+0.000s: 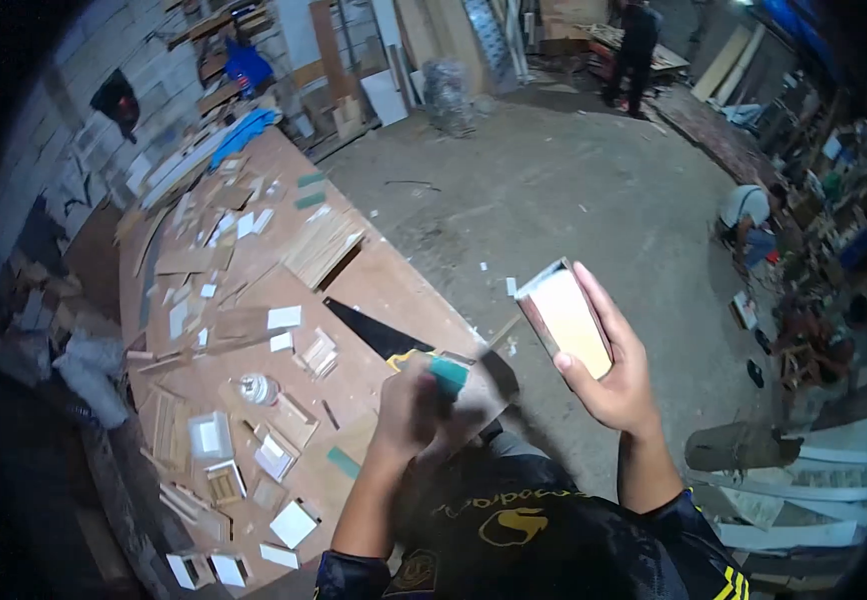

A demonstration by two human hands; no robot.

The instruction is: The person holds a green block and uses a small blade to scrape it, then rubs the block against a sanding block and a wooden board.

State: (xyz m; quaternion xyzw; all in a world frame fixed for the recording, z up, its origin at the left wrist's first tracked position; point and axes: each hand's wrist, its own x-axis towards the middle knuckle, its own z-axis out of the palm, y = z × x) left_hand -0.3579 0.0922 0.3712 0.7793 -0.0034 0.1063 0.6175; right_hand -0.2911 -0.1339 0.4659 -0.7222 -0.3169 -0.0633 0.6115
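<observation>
My right hand holds up a small wooden box with a pale, brightly lit face and darker brown sides, fingers along one edge and the thumb on the near face. Lower and to the left, my left hand is closed around a green piece that looks like sandpaper. The hand is somewhat blurred, and a gap separates it from the box. Just behind the left hand, a handsaw with a black blade lies on the wooden worktable.
Small wood offcuts, white panels, a clear plastic container and a round jar cover the table. A stack of thin wood strips lies near its right edge. One person stands far back; another crouches at the right.
</observation>
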